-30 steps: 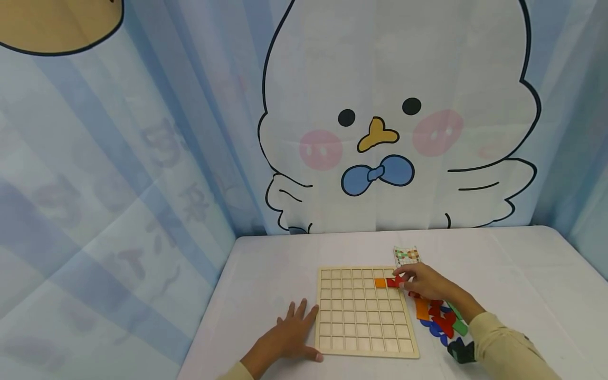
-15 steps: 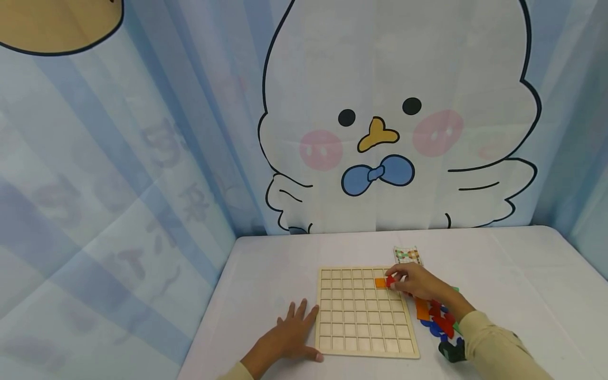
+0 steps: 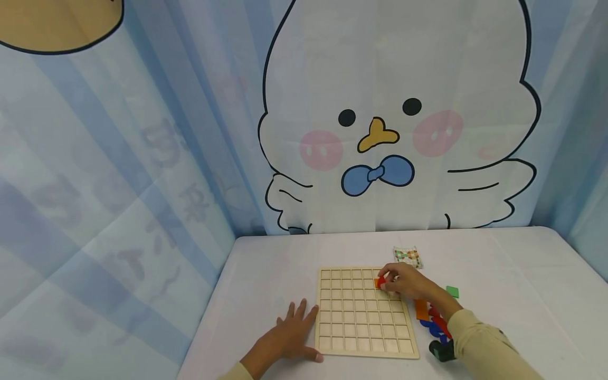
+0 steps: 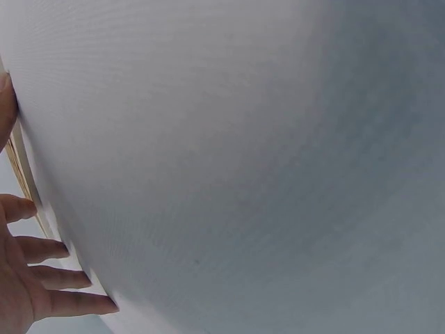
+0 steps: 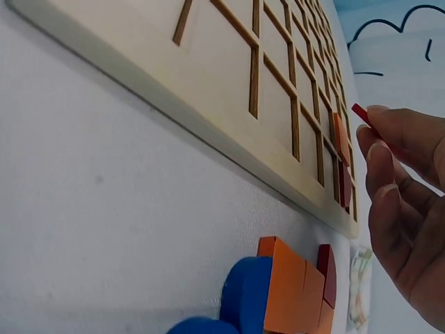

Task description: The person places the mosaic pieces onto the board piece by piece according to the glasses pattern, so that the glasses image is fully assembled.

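A pale wooden grid board lies flat on the table. My right hand is over its upper right part and pinches a small red piece between thumb and fingertips. In the right wrist view the red piece shows as a thin flat edge, close above the board. An orange square and a dark red piece sit in cells there. My left hand rests on the table with fingers spread, its fingertips at the board's left edge. In the left wrist view the left hand has straight fingers.
Right of the board lies a heap of loose pieces: an orange one, blue ones, a green one and a dark green one. A patterned card lies behind the board. A printed curtain hangs behind the table.
My right hand has moved left across the board with the red piece, from the right edge to over the orange square. My left hand has stayed in place.
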Action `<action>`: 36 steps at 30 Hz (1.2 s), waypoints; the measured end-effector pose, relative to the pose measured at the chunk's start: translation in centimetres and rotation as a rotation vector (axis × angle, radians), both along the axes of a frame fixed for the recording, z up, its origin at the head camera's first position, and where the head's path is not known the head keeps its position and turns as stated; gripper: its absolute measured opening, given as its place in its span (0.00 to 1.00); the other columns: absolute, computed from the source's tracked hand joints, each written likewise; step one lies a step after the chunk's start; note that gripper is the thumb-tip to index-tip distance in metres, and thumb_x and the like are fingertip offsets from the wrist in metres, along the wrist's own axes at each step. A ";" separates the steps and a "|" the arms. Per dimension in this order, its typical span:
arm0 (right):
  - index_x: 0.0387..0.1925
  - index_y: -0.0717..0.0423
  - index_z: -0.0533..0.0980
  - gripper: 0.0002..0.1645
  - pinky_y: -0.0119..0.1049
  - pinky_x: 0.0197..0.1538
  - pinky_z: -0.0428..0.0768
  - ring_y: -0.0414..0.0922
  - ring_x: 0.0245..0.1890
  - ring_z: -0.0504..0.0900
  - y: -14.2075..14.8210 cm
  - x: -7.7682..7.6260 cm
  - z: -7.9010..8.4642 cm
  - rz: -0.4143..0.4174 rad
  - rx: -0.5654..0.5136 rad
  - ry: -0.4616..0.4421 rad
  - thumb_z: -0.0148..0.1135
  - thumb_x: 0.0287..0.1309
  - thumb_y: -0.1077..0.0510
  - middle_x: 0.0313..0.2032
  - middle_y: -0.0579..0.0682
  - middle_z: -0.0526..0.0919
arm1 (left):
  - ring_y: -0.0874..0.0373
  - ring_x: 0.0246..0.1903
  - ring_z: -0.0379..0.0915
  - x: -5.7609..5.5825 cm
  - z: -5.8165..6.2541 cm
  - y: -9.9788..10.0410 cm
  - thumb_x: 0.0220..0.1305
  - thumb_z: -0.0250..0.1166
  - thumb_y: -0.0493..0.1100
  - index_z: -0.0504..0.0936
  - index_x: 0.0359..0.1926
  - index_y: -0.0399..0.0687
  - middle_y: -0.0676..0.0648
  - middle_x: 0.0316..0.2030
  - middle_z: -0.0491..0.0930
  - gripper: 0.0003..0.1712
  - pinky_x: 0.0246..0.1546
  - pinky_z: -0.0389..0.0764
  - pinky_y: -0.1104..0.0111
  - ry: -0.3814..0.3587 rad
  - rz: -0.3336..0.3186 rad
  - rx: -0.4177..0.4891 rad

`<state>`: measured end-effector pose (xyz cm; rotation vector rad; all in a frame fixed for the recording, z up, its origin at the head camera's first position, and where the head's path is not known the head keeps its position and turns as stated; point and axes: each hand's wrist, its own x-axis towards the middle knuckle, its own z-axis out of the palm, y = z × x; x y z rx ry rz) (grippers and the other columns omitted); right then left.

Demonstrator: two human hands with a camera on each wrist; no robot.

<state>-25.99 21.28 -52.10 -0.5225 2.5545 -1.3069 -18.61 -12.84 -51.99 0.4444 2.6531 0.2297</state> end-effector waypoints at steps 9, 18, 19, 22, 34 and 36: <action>0.49 0.66 0.79 0.16 0.33 0.27 0.79 0.43 0.22 0.78 -1.3 -0.3 -0.1 -0.013 0.010 0.003 0.68 0.58 0.66 0.30 0.50 0.81 | 0.29 0.75 0.45 0.0 -0.1 -0.1 0.42 0.73 0.74 0.57 0.78 0.57 0.37 0.79 0.49 0.65 0.62 0.63 0.31 0.007 -0.009 -0.003; 0.47 0.65 0.80 0.16 0.31 0.27 0.76 0.41 0.23 0.76 -1.9 -1.0 -0.8 -0.005 0.071 0.091 0.70 0.58 0.62 0.30 0.48 0.81 | 0.30 0.75 0.45 0.3 0.3 -0.1 0.43 0.74 0.72 0.57 0.78 0.57 0.37 0.79 0.49 0.64 0.62 0.63 0.30 0.003 -0.011 0.010; 0.47 0.64 0.80 0.16 0.32 0.29 0.76 0.40 0.24 0.76 -2.0 -1.0 -0.9 -0.013 0.089 0.102 0.70 0.58 0.61 0.30 0.47 0.81 | 0.30 0.75 0.45 0.3 0.3 -0.1 0.44 0.74 0.72 0.57 0.78 0.57 0.37 0.78 0.49 0.64 0.62 0.63 0.30 0.003 -0.012 0.011; 0.46 0.61 0.82 0.16 0.33 0.31 0.74 0.39 0.27 0.75 -2.3 -1.0 -1.1 -0.040 0.143 0.133 0.71 0.57 0.60 0.31 0.45 0.81 | 0.29 0.75 0.46 0.3 0.4 -0.1 0.44 0.74 0.72 0.57 0.78 0.56 0.37 0.78 0.50 0.64 0.62 0.64 0.30 0.002 -0.016 0.012; 0.46 0.56 0.82 0.17 0.37 0.35 0.73 0.40 0.30 0.74 -3.1 -0.7 -0.6 -0.091 0.231 0.120 0.74 0.55 0.57 0.32 0.44 0.80 | 0.29 0.75 0.46 0.2 0.1 -0.2 0.44 0.73 0.73 0.57 0.78 0.56 0.36 0.78 0.50 0.64 0.61 0.65 0.30 0.017 -0.034 0.008; 0.47 0.56 0.82 0.18 0.38 0.35 0.73 0.40 0.30 0.74 -3.0 -0.7 -0.6 -0.092 0.233 0.121 0.74 0.55 0.56 0.32 0.44 0.80 | 0.29 0.75 0.46 0.2 0.1 -0.1 0.44 0.73 0.73 0.57 0.78 0.56 0.36 0.78 0.50 0.64 0.61 0.65 0.30 0.014 -0.030 0.000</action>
